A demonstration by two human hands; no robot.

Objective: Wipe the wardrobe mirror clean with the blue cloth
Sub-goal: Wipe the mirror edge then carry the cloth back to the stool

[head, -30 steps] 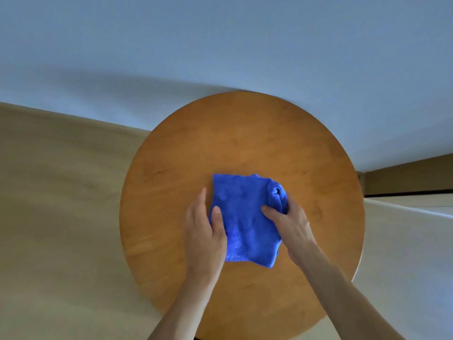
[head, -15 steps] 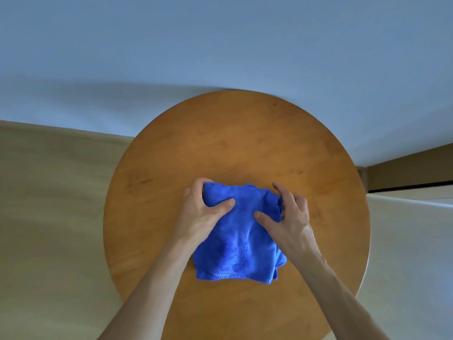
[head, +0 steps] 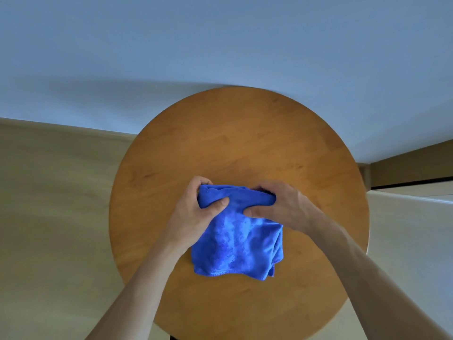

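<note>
Bright blue cloth [head: 235,244] – plain; round table [head: 245,143] – orange-brown wood grain; wall [head: 220,45] – pale blue

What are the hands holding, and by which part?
Both hold the blue cloth by its far edge: left hand at the left corner, right hand at the right corner.

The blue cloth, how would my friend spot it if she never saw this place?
Look for the round wooden table by the pale wall. Near its middle, the left hand and right hand grip the far edge of the blue cloth. It is the only bright blue, soft, crumpled thing there.
</note>
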